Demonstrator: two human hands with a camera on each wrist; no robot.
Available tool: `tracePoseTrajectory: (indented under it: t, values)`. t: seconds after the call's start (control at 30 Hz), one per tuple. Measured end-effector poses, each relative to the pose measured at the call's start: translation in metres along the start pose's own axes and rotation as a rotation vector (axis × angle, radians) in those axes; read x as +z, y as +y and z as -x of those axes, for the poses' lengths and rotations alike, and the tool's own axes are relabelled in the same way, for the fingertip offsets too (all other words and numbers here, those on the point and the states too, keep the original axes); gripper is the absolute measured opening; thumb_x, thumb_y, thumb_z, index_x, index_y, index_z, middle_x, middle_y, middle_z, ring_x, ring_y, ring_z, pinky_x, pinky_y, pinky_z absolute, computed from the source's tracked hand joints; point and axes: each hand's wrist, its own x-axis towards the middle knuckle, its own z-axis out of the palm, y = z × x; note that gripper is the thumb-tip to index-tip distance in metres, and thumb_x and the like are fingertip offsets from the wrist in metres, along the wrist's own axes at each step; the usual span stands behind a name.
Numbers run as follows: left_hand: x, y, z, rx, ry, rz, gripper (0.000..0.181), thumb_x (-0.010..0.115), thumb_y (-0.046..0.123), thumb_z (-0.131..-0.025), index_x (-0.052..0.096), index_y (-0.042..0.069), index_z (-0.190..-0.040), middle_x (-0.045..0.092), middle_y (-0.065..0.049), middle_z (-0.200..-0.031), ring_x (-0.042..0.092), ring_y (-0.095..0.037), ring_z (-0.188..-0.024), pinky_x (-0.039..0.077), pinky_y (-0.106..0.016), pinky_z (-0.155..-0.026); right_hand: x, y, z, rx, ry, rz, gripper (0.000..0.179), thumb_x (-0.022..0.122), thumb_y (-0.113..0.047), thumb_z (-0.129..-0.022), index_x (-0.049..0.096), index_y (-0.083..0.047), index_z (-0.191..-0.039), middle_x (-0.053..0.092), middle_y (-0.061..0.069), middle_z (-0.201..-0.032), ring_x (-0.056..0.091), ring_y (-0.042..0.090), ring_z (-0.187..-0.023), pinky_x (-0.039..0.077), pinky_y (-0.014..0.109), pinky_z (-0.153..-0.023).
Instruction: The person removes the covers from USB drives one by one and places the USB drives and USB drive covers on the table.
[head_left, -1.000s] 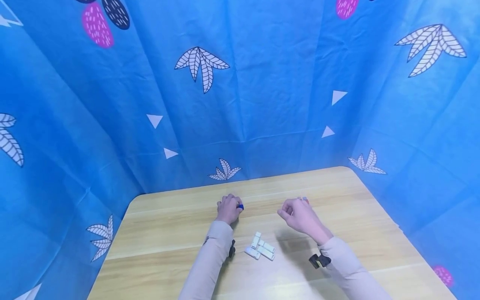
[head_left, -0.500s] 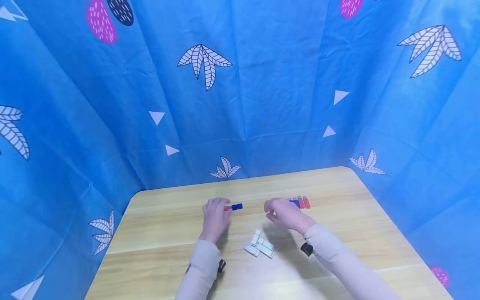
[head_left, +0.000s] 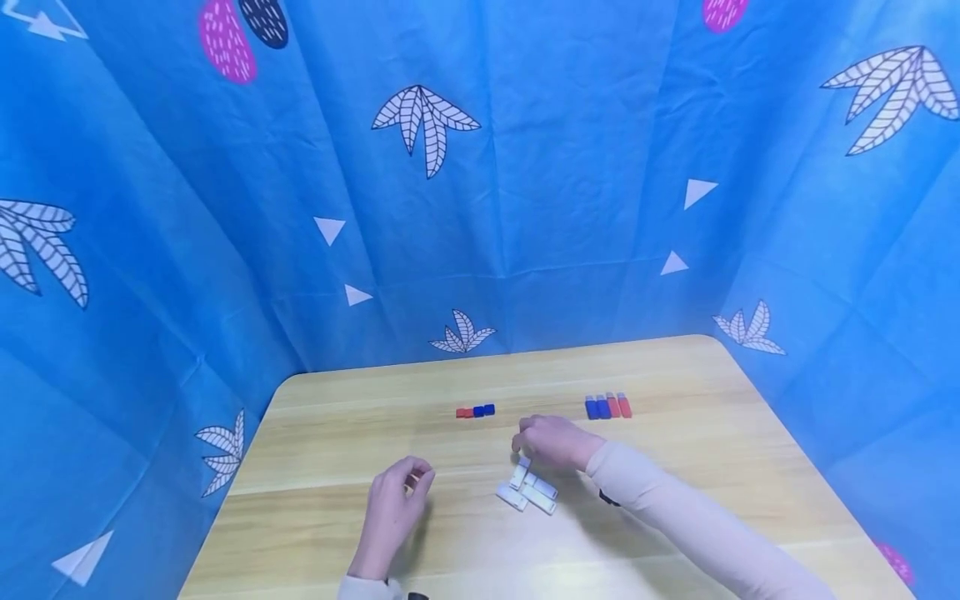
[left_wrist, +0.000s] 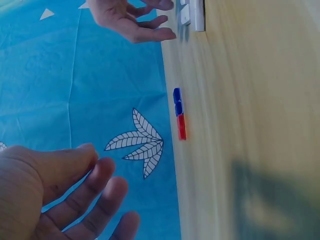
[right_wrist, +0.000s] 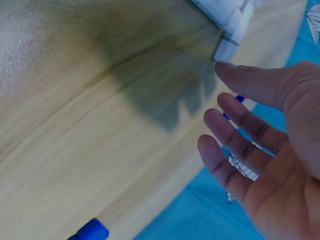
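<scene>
My right hand (head_left: 557, 442) is beside several white USB-stick-like pieces (head_left: 538, 498) that lie in a loose pile. In the right wrist view its fingers are spread and hold nothing; the thumb tip is close to the end of one white piece (right_wrist: 230, 42), and I cannot tell whether they touch. Over the table to the left of the pile, my left hand (head_left: 395, 508) has loosely bent fingers with nothing between them. Beyond the hands, small red and blue caps (head_left: 478, 411) form a short row.
Red and blue USB sticks (head_left: 608, 407) with pale ends stand side by side at the right rear of the wooden table (head_left: 322, 467). A blue patterned curtain (head_left: 555, 208) rises behind the table and along its sides.
My left hand has let go of the cap row and drawn back toward the near left. My right hand has moved left from the coloured USB sticks down to the white pile.
</scene>
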Motion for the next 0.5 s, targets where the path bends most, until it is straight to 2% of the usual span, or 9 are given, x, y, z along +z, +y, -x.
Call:
tracePoseTrajectory:
  t: [0.17,0.33,0.5]
  values:
    - [-0.0003,-0.0036,0.0095,-0.036,-0.023,0.008,0.007,0.072,0.007,-0.090,0.073,0.013,-0.093,0.074,0.002,-0.085,0.063,-0.005,-0.076,0.052,-0.020,-0.070,0.0085,0.0017,-0.0009,-0.028,-0.007,0.000,0.022,0.080,-0.014,-0.085,0.078,-0.025,-0.105,0.072,-0.006,-0.100,0.061,0.007,-0.088,0.053,0.020,-0.077]
    - [0.0007,-0.0063,0.0125,-0.059,-0.039,-0.005,0.006,0.072,0.010,-0.091,0.072,0.016,-0.093,0.074,0.004,-0.086,0.064,-0.005,-0.080,0.050,-0.021,-0.074,0.0117,0.0045,0.0018,-0.042,0.036,0.035,0.012,0.078,-0.017,-0.088,0.076,-0.019,-0.099,0.068,-0.005,-0.093,0.058,0.008,-0.083,0.052,0.020,-0.073]
    - [0.0038,-0.0028,0.0085,0.001,-0.031,-0.006,0.006,0.074,0.012,-0.089,0.073,0.014,-0.095,0.075,0.002,-0.089,0.066,-0.012,-0.083,0.053,-0.026,-0.075,0.0040,0.0081,0.0066,0.021,0.087,-0.055,0.010,0.074,-0.011,-0.090,0.068,-0.015,-0.097,0.069,-0.002,-0.092,0.062,0.010,-0.082,0.054,0.022,-0.074]
